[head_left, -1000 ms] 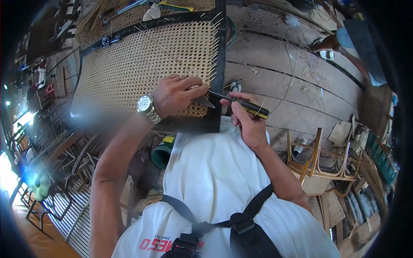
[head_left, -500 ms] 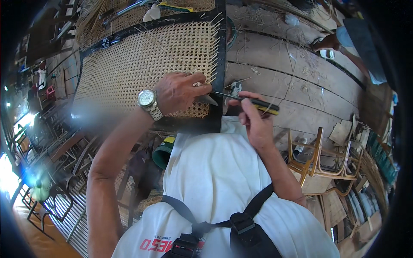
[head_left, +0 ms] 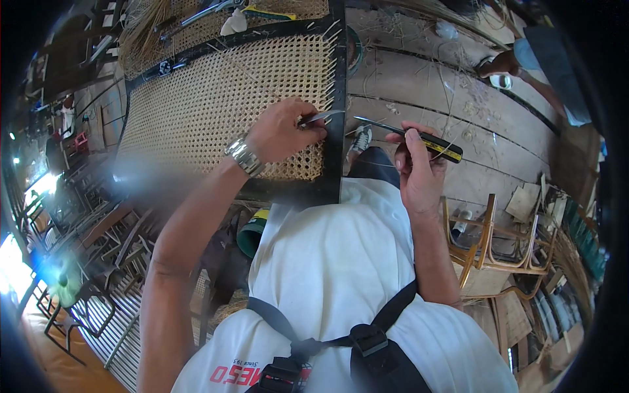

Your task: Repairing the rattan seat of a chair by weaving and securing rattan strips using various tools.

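Observation:
In front of me lies a woven cane panel set in a black frame. Short cane ends stick out along its right edge. Above the panel's right part is my left hand, closed round a knife whose pale pointed blade reaches over the frame. My right hand, off the frame's right side, grips a screwdriver with a black and yellow handle. Its thin shaft points left at the frame, and the tip touches nothing. A thin cane strand hangs by the right hand.
Beyond the panel are a yellow-handled tool, a white lump and cane bundles. Wooden chair frames stand at right, with more frames at left. Another person's arm shows at upper right. Cane scraps litter the plank floor.
My right hand has drawn the screwdriver away to the right, off the panel's edge. My left hand has shifted slightly, and the knife blade has swung from pointing toward me to pointing right.

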`<action>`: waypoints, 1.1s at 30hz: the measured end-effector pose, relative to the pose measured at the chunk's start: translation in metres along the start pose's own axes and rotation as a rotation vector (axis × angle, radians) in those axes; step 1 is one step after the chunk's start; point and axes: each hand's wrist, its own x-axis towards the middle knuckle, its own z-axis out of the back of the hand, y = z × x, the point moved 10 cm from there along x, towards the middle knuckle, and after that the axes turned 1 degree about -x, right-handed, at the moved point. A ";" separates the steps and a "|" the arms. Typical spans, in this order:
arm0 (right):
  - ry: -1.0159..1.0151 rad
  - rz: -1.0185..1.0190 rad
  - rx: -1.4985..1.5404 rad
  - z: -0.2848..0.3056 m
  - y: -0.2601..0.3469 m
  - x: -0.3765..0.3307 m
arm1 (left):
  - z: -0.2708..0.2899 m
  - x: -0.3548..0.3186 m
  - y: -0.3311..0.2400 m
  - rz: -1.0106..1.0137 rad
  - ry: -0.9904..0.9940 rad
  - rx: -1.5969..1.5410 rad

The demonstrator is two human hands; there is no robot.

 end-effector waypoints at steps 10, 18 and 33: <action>0.085 0.031 -0.226 -0.027 0.002 0.012 | 0.010 -0.029 -0.014 -0.160 -0.211 -0.054; 0.097 -0.034 -0.251 -0.035 -0.015 0.015 | 0.000 -0.048 -0.023 -0.270 -0.189 0.112; 0.271 0.313 -0.661 -0.082 0.015 0.023 | -0.010 -0.054 -0.027 -0.316 -0.166 0.292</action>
